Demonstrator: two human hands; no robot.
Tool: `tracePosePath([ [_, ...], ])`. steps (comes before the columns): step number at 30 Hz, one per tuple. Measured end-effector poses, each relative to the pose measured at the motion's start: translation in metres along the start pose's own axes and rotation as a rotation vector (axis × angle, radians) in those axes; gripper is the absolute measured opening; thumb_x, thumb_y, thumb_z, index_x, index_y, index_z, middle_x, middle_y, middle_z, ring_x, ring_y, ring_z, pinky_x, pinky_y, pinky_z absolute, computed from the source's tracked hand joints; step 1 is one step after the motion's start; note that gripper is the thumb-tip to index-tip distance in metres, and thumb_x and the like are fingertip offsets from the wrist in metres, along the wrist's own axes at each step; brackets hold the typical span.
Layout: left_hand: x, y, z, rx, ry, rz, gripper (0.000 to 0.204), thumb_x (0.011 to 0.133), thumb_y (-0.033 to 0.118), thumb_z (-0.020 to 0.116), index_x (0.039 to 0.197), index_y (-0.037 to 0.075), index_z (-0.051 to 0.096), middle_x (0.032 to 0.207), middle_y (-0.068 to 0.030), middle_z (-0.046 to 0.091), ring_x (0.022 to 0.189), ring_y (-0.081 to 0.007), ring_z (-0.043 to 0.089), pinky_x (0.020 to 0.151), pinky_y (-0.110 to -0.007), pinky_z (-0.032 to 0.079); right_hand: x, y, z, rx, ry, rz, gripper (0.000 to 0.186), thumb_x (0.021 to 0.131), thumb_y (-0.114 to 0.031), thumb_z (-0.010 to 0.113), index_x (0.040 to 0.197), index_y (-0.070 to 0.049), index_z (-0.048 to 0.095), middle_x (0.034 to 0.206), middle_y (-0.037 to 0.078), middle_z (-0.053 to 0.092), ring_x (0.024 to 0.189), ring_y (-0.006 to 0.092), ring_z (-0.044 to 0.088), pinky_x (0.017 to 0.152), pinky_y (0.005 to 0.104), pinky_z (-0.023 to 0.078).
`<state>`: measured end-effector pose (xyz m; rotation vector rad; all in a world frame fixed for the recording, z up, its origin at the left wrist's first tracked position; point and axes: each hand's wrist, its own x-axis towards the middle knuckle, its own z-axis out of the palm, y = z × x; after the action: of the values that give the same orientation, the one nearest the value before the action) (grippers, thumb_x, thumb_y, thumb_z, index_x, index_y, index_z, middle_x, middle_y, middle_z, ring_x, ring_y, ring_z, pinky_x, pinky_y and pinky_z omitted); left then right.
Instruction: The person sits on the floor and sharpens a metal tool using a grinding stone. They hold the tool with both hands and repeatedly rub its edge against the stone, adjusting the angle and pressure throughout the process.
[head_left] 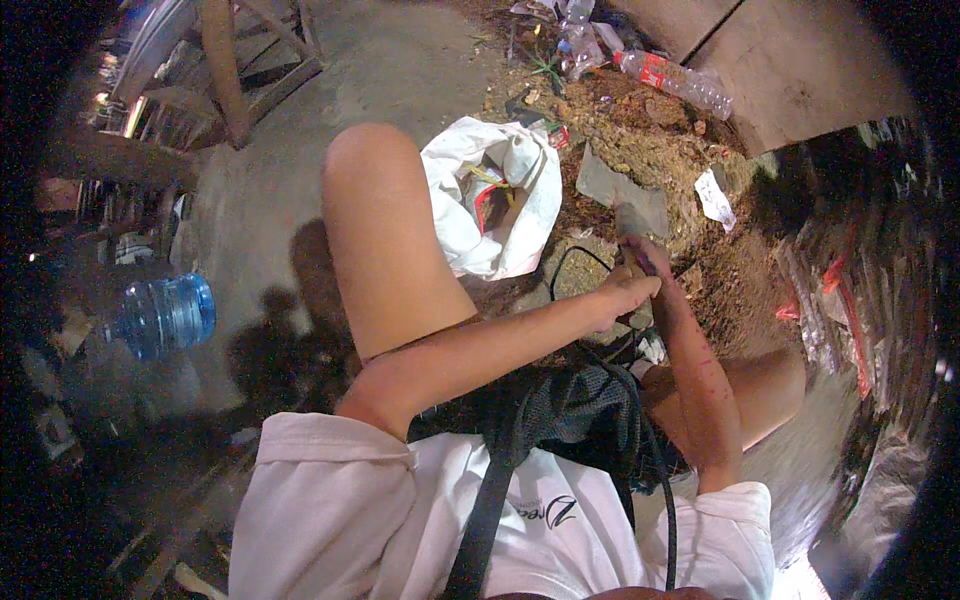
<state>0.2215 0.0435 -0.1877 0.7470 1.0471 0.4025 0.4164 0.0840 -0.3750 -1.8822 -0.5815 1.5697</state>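
Note:
Both of my hands are closed around the short handle of a tool with a flat grey blade [622, 192], which looks like a hoe or small spade. My right hand [648, 258] grips nearer the blade, and my left hand [630, 294] sits just behind it. The blade rests against brown, crumbly soil [655, 115], with its far edge on the dirt. Left of the blade, an opened white sack [450, 225] stands with its rim folded outward. Some rubbish, including yellow and red scraps, shows inside it.
A plastic bottle with a red label [668, 78] and other clear bottles [580, 45] lie at the far side. A white scrap [714, 200] lies on the soil. A large blue water bottle [165, 315] is at left; wooden legs [225, 75] stand beyond. Black cable loops near my hands.

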Motion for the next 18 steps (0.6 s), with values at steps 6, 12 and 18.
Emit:
tracePosePath([
  [6, -0.002, 0.022, -0.006, 0.069, -0.154, -0.246, 0.045, 0.081, 0.045, 0.062, 0.111, 0.011, 0.062, 0.118, -0.0081, 0.060, 0.106, -0.0236, 0.054, 0.090, -0.038, 0.043, -0.029, -0.031, 0.013, -0.086, -0.004, -0.036, 0.026, 0.083, -0.030, 0.066, 0.092, -0.006, 0.073, 0.082, 0.003, 0.067, 0.072, 0.0138, 0.059, 0.067, 0.0285, 0.048],
  [12, 0.017, -0.013, -0.002, -0.168, -0.039, -0.161, 0.032, 0.075, 0.035, 0.063, 0.092, 0.008, 0.059, 0.088, -0.0055, 0.058, 0.083, -0.0192, 0.053, 0.071, -0.036, 0.042, -0.002, -0.011, 0.014, -0.016, -0.131, -0.058, 0.027, 0.085, -0.029, 0.064, 0.094, -0.005, 0.071, 0.086, 0.004, 0.067, 0.074, 0.0154, 0.059, 0.068, 0.0319, 0.049],
  [18, 0.020, -0.005, 0.002, -0.138, -0.136, -0.090, 0.030, 0.072, 0.030, 0.062, 0.086, 0.004, 0.058, 0.078, -0.0055, 0.058, 0.074, -0.0180, 0.052, 0.065, -0.034, 0.042, 0.021, -0.004, -0.018, -0.177, -0.143, -0.184, 0.026, 0.086, -0.027, 0.060, 0.091, -0.005, 0.073, 0.085, 0.002, 0.068, 0.076, 0.0133, 0.060, 0.071, 0.0300, 0.049],
])
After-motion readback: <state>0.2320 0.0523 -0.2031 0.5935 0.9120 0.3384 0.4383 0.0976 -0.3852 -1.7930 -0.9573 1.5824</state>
